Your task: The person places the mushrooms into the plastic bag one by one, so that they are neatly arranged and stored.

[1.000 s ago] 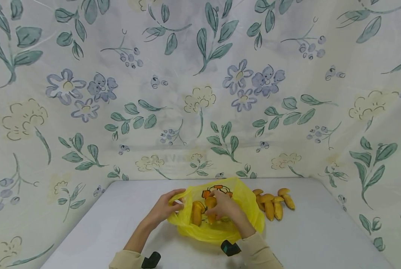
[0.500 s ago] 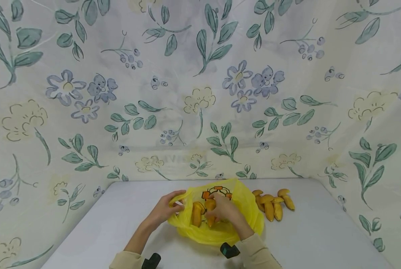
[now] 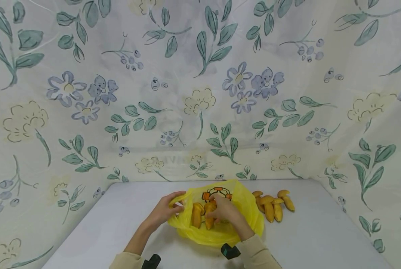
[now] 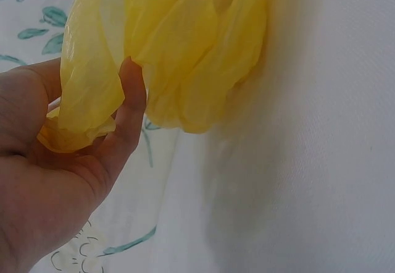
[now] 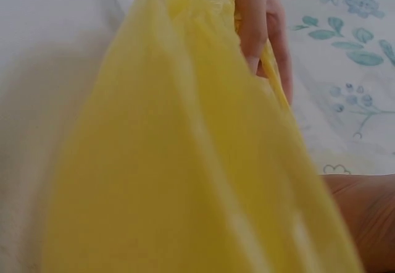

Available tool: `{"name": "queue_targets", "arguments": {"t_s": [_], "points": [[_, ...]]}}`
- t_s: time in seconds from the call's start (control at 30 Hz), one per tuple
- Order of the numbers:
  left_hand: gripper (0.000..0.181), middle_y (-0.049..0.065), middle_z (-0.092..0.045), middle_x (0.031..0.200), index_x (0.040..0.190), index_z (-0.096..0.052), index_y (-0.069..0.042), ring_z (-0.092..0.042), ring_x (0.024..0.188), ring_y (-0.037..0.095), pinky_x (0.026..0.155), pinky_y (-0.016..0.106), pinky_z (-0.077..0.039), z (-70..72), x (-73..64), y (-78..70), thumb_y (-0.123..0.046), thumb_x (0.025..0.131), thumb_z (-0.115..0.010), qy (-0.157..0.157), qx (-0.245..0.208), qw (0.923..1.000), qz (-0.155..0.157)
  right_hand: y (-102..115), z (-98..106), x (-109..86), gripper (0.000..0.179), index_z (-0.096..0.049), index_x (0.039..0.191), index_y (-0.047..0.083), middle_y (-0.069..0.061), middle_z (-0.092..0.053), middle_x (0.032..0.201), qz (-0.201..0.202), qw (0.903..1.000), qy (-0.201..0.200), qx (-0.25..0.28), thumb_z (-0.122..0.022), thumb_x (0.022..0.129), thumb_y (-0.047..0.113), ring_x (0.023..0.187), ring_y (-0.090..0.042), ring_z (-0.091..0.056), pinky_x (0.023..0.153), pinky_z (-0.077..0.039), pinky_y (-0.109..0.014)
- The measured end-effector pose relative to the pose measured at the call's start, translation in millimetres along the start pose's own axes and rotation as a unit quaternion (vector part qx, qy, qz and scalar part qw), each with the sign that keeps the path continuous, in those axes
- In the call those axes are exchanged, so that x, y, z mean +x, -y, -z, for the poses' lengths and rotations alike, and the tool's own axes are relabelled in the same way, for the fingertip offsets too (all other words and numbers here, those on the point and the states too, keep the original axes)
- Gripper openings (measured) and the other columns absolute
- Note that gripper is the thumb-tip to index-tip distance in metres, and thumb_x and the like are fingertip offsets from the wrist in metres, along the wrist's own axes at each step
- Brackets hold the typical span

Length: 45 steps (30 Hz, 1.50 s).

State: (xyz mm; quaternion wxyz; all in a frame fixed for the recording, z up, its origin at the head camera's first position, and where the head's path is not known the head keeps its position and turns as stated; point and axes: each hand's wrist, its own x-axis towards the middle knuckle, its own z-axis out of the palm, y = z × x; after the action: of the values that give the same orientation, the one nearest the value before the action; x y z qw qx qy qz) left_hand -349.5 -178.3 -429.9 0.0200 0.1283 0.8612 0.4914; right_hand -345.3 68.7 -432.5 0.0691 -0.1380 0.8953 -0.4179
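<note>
A yellow plastic bag [image 3: 220, 237] with an orange and black print lies open toward me on the table. My left hand [image 3: 164, 209] grips its left edge; in the left wrist view, the thin plastic [image 4: 92, 94] passes between the thumb and fingers. Inside the bag, a yellow-brown mushroom [image 3: 197, 216] stands at the left. Right beside it is a second mushroom [image 3: 209, 216], which my right hand [image 3: 225, 209] holds between thumb and fingers. In the right wrist view, the bag's side [image 5: 179, 162] hides the fingers at work.
Several more mushrooms [image 3: 269, 209] lie on the white table [image 3: 321, 231] just right of the bag. One mushroom [image 3: 286, 200] sits slightly apart from them. A floral cloth [image 3: 200, 112] hangs behind and around the table.
The mushroom in my right hand has moved slightly down and left, closer to the other one in the bag. My left hand has kept its hold on the bag's edge.
</note>
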Motion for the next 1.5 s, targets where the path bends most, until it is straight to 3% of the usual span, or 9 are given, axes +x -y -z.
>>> {"name": "queue_targets", "arguments": {"t_s": [0.33,0.53,0.8,0.9,1.07,1.33,1.5], "points": [[0.053,0.010,-0.062,0.115,0.139,-0.054,-0.014,-0.064,0.088,0.018,0.074,0.029,-0.058,-0.2,0.0,0.3,-0.010,0.088,-0.067,0.000,-0.001,1.0000,-0.001,-0.6,2.5,0.9,0.063,-0.049,0.134,0.004,-0.018,-0.063,0.115,-0.001,1.0000,-0.001,0.001,-0.080,0.081,0.020,0.060,-0.024,-0.064,0.061,-0.053,-0.030],[0.053,0.010,-0.062,0.115,0.139,-0.054,-0.014,-0.064,0.089,0.018,0.074,0.029,-0.057,-0.3,-1.9,0.9,-0.011,0.088,-0.067,-0.003,0.002,1.0000,0.000,4.3,3.9,-0.5,0.064,-0.049,0.134,0.002,-0.019,-0.061,0.122,0.004,0.9999,0.001,-0.010,-0.080,0.081,0.021,0.063,-0.026,-0.064,0.062,-0.053,-0.032],[0.053,0.010,-0.062,0.116,0.139,-0.053,-0.014,-0.063,0.089,0.018,0.074,0.028,-0.057,0.6,-4.4,1.6,-0.012,0.088,-0.068,-0.005,0.003,1.0000,0.002,11.2,4.5,0.5,0.058,-0.052,0.131,0.004,-0.017,-0.061,0.121,0.020,0.9983,-0.016,-0.052,-0.078,0.083,0.021,0.092,-0.023,-0.058,0.082,-0.054,-0.043],[0.053,0.010,-0.062,0.117,0.139,-0.054,-0.015,-0.063,0.089,0.017,0.074,0.028,-0.057,1.4,-3.7,0.9,-0.012,0.088,-0.067,-0.005,0.004,1.0000,0.000,12.4,7.4,0.0,0.057,-0.053,0.130,0.002,-0.019,-0.061,0.120,0.040,0.9971,-0.019,-0.062,-0.078,0.082,0.021,0.098,-0.027,-0.059,0.085,-0.053,-0.046],[0.053,0.010,-0.062,0.118,0.139,-0.054,-0.015,-0.063,0.089,0.017,0.074,0.027,-0.057,2.4,-2.6,-0.9,-0.012,0.088,-0.067,-0.005,0.004,1.0000,0.000,13.2,16.0,-1.5,0.056,-0.053,0.129,0.001,-0.021,-0.062,0.119,0.065,0.9952,-0.024,-0.070,-0.078,0.082,0.020,0.104,-0.035,-0.060,0.083,-0.053,-0.047],[0.053,0.009,-0.063,0.119,0.139,-0.054,-0.013,-0.063,0.087,0.017,0.075,0.029,-0.057,2.7,-3.7,-2.5,-0.012,0.088,-0.068,-0.010,0.004,0.9999,0.001,10.6,27.3,-4.3,0.059,-0.054,0.132,0.006,-0.021,-0.062,0.125,0.054,0.9959,-0.006,-0.072,-0.078,0.083,0.027,0.113,-0.037,-0.060,0.085,-0.054,-0.046],[0.053,0.009,-0.063,0.117,0.139,-0.054,-0.013,-0.063,0.087,0.017,0.075,0.032,-0.058,2.4,-4.5,-2.8,-0.012,0.087,-0.068,-0.010,0.001,0.9999,0.001,12.0,34.8,-8.7,0.057,-0.055,0.130,0.006,-0.022,-0.063,0.121,0.060,0.9945,-0.008,-0.085,-0.078,0.082,0.028,0.107,-0.035,-0.062,0.082,-0.055,-0.045]]}}
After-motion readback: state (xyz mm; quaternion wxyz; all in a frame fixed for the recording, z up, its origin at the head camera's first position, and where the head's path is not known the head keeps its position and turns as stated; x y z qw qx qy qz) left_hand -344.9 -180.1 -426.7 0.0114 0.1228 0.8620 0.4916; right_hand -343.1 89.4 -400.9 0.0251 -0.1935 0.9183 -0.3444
